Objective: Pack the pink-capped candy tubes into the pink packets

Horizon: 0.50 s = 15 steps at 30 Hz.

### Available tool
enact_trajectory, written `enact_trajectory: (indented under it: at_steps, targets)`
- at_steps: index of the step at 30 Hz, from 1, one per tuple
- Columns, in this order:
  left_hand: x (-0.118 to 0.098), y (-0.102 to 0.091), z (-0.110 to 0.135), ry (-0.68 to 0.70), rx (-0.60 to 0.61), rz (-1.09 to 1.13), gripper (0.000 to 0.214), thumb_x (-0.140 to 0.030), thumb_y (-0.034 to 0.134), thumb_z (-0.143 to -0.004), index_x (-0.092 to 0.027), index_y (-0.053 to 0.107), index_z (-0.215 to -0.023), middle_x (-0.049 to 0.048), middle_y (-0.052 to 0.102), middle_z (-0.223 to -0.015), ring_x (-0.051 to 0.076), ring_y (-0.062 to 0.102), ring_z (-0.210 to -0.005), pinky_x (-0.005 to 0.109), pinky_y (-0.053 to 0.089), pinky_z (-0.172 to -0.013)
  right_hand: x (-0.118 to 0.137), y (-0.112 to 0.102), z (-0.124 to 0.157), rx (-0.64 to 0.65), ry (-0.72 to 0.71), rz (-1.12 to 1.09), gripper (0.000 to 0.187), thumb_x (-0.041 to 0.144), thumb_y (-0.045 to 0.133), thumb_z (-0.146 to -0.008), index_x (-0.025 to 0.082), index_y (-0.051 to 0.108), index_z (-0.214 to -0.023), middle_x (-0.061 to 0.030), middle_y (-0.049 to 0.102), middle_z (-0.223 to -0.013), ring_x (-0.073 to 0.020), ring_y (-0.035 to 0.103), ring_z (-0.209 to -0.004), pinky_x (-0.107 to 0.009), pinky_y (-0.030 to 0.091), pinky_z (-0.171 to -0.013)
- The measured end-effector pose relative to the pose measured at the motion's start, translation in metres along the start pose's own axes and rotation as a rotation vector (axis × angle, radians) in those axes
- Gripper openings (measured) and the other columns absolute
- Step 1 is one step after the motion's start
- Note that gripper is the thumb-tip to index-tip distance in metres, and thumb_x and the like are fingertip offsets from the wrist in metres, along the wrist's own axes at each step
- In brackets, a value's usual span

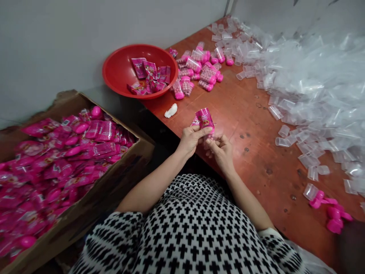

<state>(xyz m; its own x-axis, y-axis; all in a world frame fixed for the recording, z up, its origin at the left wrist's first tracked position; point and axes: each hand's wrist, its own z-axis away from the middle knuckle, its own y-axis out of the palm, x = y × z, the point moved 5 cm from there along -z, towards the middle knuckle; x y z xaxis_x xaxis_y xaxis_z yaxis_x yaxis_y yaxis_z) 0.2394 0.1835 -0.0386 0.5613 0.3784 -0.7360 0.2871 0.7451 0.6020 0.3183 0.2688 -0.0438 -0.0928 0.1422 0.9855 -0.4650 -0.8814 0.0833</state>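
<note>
Both hands meet just above the table's near edge. My left hand (191, 140) pinches a shiny pink printed sachet (204, 118) between thumb and fingers; part of a second printed piece shows behind it. Just below the sachet, pale pink balls of a small candy tube (210, 136) show between the hands, mostly covered by fingers. My right hand (221, 151) is closed with thumb and fingertips on the tube's lower end. Whether the sachet is fixed to the tube, I cannot tell.
A red bowl (116, 85) holds several pink sachets. Beside it lie filled tubes (208, 76) with pink caps. Clear empty tubes (310, 87) heap at right. Pink plastic parts (335, 217) lie near right. A cardboard box (125, 163) of pink packets stands left. White scrap (171, 110) lies near the edge.
</note>
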Motion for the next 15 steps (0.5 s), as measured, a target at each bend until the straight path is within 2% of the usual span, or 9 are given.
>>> enact_trajectory:
  at_steps: [3,8,13,15]
  targets:
    - [0.0035,0.0002,0.0001,-0.013,-0.033,0.013,0.033,-0.033,0.084,-0.055,-0.008,0.065,-0.066,0.0037,0.065,-0.060,0.010,0.057,-0.049,0.022,0.044,-0.049,0.0040,-0.0035,-0.0010,-0.055,-0.066,0.088,0.030,0.038,0.072,-0.073,0.020,0.051,-0.084,0.0072,0.064,-0.061,-0.0058,0.054,-0.041,-0.015,0.043,-0.039]
    - [0.0074,0.0031,0.0011,-0.059,0.004,0.023,0.034,-0.035,0.083,-0.056,-0.010,0.062,-0.063,0.0035,0.063,-0.058,0.010,0.055,-0.045,0.024,0.042,-0.044,-0.0022,-0.0003,-0.0052,0.058,0.040,-0.041,0.030,0.041,0.069,-0.075,0.020,0.049,-0.083,0.0065,0.063,-0.056,-0.0069,0.051,-0.037,-0.016,0.036,-0.033]
    - [0.0045,0.0003,0.0010,-0.017,-0.042,0.033,0.033,-0.034,0.083,-0.056,-0.008,0.065,-0.068,0.0049,0.066,-0.062,0.012,0.061,-0.054,0.025,0.049,-0.055,0.0025,-0.0052,-0.0042,-0.032,-0.111,0.152,0.029,0.039,0.072,-0.074,0.020,0.051,-0.082,0.0073,0.062,-0.064,-0.0045,0.050,-0.043,-0.016,0.041,-0.040]
    - [0.0039,-0.0004,0.0002,-0.008,-0.037,0.052,0.033,-0.033,0.083,-0.057,-0.008,0.066,-0.071,0.0048,0.066,-0.063,0.012,0.061,-0.054,0.025,0.050,-0.056,0.0035,-0.0053,-0.0039,-0.034,-0.123,0.161,0.029,0.038,0.073,-0.073,0.021,0.051,-0.081,0.0074,0.062,-0.064,-0.0044,0.050,-0.043,-0.016,0.041,-0.040]
